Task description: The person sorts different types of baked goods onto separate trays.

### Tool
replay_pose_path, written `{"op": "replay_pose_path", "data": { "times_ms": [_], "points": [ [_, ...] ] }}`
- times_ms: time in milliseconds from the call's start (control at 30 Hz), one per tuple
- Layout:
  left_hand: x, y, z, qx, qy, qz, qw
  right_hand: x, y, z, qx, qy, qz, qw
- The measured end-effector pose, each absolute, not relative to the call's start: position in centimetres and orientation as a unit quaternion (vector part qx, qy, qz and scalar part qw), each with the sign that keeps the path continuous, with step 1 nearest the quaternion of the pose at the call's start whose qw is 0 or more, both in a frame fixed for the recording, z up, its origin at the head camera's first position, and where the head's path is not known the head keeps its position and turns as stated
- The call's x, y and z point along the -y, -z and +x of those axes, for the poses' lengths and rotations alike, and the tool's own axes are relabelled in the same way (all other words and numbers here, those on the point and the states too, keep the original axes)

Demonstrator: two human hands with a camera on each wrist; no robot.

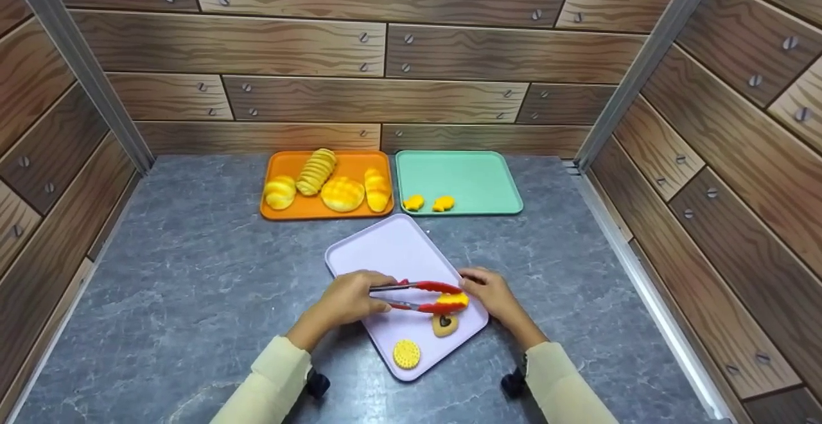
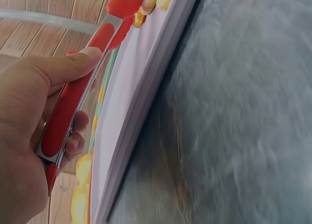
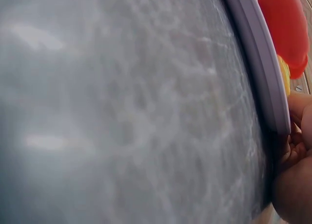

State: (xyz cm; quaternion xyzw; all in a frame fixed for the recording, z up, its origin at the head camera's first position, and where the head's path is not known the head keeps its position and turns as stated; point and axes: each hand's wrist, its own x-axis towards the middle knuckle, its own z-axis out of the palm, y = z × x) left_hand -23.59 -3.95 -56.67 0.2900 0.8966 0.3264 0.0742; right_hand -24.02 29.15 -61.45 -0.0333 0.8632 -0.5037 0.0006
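Note:
My left hand [image 1: 352,297] grips red-and-metal tongs [image 2: 68,104] over a lilac tray [image 1: 379,254]. Between the tong tips lies a small yellow-orange piece [image 1: 454,299]; whether it is lifted off the tray I cannot tell. My right hand [image 1: 493,294] is at the tray's right edge, thumb above the rim and fingers curled beside it, gripping it; this hand [image 3: 298,155] shows only partly in the right wrist view. Close to the tong tips is a tan cookie [image 1: 444,326] with a dark heart. A round yellow biscuit [image 1: 406,354] lies at the tray's near corner.
Behind the lilac tray, an orange tray [image 1: 308,213] carries several toy breads, including a long ridged roll [image 1: 316,171]. Beside it, a green tray [image 1: 462,176] has two small yellow-orange fish-shaped pieces [image 1: 443,203] at its near edge. Wood-patterned walls [image 1: 308,45] enclose the grey tabletop [image 1: 212,270].

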Motion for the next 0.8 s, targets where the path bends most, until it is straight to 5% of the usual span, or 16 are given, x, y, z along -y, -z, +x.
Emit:
{"op": "replay_pose_path", "data": {
  "times_ms": [800],
  "points": [
    [8.9, 58.5, -22.9, -0.902, -0.385, 0.196, 0.010, -29.0, 61.3, -23.9, -0.864, 0.503, -0.019, -0.001]
  ]
}}
